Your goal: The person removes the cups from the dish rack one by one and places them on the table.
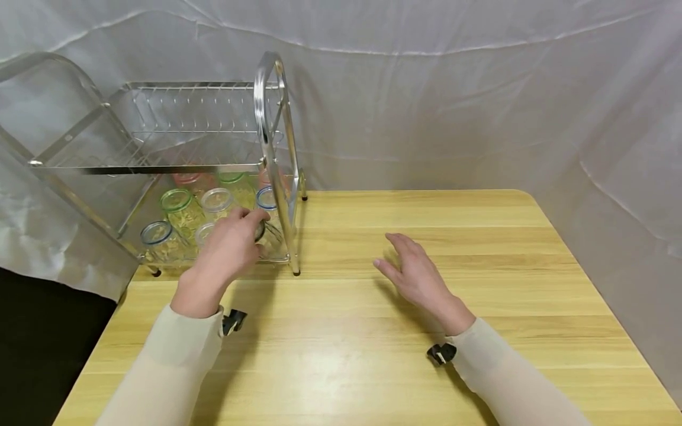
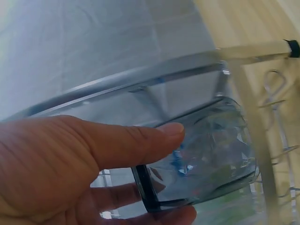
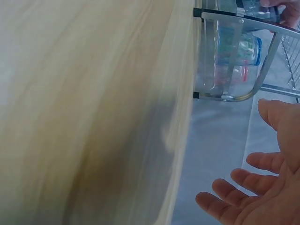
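Observation:
My left hand (image 1: 229, 245) reaches into the front right of a metal dish rack's lower level and grips a clear glass jar (image 2: 213, 152) with a dark rim. In the left wrist view the thumb lies along one side of the jar and the fingers along the other, close to the rim. The jar's base points toward the rack's frame. My right hand (image 1: 418, 275) hovers over the table to the right, fingers spread and holding nothing.
The two-level dish rack (image 1: 264, 106) stands at the table's back left, its upper wire tier bare. Below are several jars with coloured rims, including a green-rimmed jar (image 1: 178, 204), a blue-rimmed jar (image 1: 160, 236) and a clear jar (image 1: 217, 201). Grey cloth (image 1: 426, 118) hangs behind the wooden table (image 1: 341, 331).

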`<state>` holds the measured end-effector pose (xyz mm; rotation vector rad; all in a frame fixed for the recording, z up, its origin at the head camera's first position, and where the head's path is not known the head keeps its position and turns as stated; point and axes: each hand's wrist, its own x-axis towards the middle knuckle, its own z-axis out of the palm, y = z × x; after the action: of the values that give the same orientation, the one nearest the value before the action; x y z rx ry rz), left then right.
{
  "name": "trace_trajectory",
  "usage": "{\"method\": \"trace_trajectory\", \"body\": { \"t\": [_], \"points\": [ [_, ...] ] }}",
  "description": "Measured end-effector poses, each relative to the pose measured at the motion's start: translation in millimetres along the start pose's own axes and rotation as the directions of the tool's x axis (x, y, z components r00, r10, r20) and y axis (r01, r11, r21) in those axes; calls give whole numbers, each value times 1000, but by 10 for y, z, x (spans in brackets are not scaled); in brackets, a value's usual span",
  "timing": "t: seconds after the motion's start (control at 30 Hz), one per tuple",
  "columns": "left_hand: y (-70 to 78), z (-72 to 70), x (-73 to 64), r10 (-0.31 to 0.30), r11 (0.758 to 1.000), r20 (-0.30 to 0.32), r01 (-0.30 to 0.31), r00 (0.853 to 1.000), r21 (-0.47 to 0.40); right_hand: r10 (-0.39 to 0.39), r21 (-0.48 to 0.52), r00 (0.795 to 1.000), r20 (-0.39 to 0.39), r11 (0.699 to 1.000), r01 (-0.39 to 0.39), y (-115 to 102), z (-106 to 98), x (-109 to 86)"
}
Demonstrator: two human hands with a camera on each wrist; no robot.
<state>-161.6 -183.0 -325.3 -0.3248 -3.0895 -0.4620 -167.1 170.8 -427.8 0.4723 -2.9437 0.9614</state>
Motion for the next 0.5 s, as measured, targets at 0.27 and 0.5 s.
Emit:
{"method": "trace_trajectory", "body": {
  "t": [0.27,0.5],
  "points": [
    [154,-159,-229,10,1000,-84,-7,996,29,3,7,1000,-14,1000,-3,-21,-13,22],
    [334,-215,-363,-2,998,13,1,1000,67,-13,21,1000,-27,1000,14,-13,-9,23]
  ]
}}
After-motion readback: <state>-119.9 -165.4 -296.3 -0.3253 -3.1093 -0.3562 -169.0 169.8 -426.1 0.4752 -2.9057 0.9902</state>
